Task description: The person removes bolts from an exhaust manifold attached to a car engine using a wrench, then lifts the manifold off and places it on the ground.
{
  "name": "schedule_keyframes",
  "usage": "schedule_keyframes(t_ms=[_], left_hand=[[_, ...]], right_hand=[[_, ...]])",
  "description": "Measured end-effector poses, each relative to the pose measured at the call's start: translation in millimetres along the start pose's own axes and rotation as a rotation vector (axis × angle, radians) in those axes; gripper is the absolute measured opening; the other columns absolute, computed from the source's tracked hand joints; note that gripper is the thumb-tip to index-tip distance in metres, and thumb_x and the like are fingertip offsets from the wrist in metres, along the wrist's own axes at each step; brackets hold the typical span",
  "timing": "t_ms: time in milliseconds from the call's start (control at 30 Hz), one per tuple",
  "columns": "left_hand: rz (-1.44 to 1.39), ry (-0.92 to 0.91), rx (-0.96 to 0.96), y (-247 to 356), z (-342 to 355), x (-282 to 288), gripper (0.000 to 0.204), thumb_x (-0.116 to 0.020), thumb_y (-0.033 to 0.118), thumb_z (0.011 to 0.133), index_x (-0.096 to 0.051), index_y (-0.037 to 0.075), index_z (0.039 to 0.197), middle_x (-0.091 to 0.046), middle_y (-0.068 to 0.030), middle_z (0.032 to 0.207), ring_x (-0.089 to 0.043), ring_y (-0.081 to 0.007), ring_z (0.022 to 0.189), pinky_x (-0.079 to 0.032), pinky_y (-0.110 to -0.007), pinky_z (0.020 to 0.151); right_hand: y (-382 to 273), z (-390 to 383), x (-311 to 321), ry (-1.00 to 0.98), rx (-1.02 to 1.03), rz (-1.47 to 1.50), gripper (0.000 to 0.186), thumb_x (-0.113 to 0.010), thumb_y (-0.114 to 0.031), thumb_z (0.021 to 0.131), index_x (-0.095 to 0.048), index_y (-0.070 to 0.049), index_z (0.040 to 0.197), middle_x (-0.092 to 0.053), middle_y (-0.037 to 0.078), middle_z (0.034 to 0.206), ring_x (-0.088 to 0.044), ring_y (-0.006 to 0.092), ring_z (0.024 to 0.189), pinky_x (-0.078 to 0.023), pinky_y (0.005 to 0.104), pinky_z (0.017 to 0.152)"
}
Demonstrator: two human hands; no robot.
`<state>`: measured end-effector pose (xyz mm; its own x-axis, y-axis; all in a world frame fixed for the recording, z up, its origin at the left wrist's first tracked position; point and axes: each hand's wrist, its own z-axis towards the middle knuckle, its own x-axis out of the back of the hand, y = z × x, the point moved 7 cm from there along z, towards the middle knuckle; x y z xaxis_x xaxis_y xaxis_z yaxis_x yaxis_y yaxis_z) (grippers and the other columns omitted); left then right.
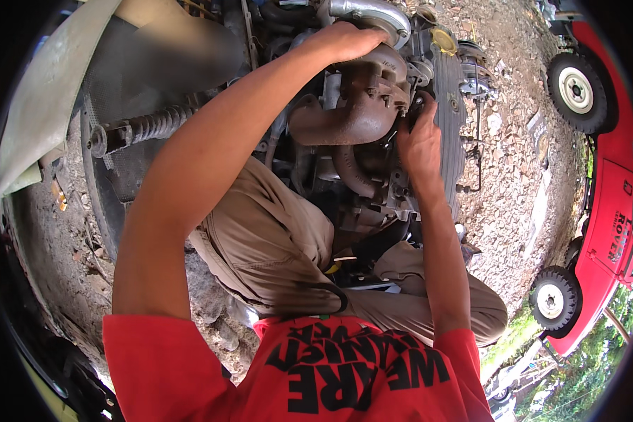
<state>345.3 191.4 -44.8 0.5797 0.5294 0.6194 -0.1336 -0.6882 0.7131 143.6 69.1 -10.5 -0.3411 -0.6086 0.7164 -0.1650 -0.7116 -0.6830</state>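
The brown manifold (341,126) is rough, matt metal, the silver housing (376,11) smooth, glossy metal.

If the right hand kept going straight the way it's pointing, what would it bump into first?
The right hand would probably bump the small silver metal part just past its fingertips, though one view makes depth hard to judge.
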Motion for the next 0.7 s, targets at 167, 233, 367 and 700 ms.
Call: schedule_keyframes(t_ms=[167,233,367,700], left_hand=[[0.004,-0.03,0.019,4,-2,-2,0.074,-0.046,0.069,0.085,-0.066,0.011,0.127,-0.057,-0.0234,0.137,-0.052,-0.0375,0.13,-0.04,-0.042,0.106],[0.017,-0.031,-0.005,7,-2,-3,0.073,-0.046,0.069,0.085,-0.065,0.014,0.128,-0.057,-0.0234,0.137,-0.052,-0.038,0.129,-0.041,-0.042,0.106],[0.041,-0.008,-0.142,2,6,-3,0.067,-0.046,0.068,0.086,-0.065,0.019,0.129,-0.056,-0.0235,0.137,-0.053,-0.0389,0.128,-0.041,-0.043,0.106],[0.071,-0.09,-0.066,24,-26,16,0.055,-0.04,0.063,0.091,-0.068,0.027,0.123,-0.06,-0.0273,0.128,-0.057,-0.0417,0.12,-0.044,-0.044,0.1]], right_hand=[[18,22,-5,-0.086,0.019,-0.193,0.028,-0.055,-0.012,0.095,-0.051,0.0,0.12,-0.066,0.032,0.084,-0.065,0.051,0.083,-0.051,0.0578,0.069],[22,20,2,-0.036,-0.027,-0.147,0.026,-0.054,-0.016,0.097,-0.053,0.0,0.118,-0.067,0.032,0.084,-0.065,0.0506,0.082,-0.052,0.0568,0.067],[1,12,20,0.055,-0.037,-0.134,0.025,-0.053,-0.022,0.101,-0.055,0.0,0.112,-0.067,0.031,0.083,-0.066,0.0503,0.08,-0.052,0.0553,0.065],[-4,-35,36,0.189,-0.139,-0.081,0.02,-0.061,-0.02,0.099,-0.056,-0.002,0.106,-0.066,0.028,0.075,-0.067,0.0465,0.072,-0.05,0.0507,0.056]])
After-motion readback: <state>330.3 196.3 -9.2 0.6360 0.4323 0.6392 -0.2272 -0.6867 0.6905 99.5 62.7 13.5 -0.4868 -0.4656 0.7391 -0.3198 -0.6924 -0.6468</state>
